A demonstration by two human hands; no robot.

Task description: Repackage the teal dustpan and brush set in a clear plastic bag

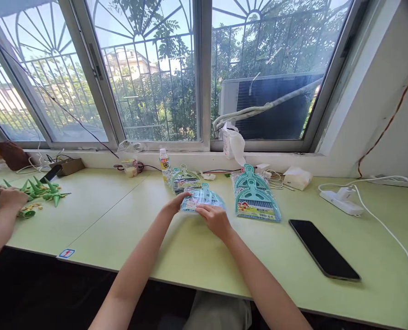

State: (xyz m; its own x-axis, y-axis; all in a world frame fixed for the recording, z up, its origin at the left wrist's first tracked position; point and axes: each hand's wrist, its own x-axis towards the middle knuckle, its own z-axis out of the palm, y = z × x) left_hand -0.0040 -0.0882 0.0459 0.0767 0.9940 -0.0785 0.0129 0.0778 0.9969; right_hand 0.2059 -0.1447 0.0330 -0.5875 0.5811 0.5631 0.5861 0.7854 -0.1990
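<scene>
One wrapped dustpan (206,196) is occupying the left hand (178,203) and right hand (216,221), both clamped on it, toward the tabletop's (179,247) far edge; likely light, stiff but slippery, it is probably favouring rim holds.

From here I see a long, smooth, pale green table (176,256), with a small white sticker with blue and red marks (67,253) at its front edge. On the right lie a flat black phone (323,250), a white plastic plug strip (339,202) and a pile of blue-green plastic dustpans in clear bags (257,204). Further left are a clear bottle with a yellow label (164,166), just beside more bagged green plastic dustpans (187,178), and lots of spiky green bits (54,192) near a brown cardboard box (69,167).
</scene>
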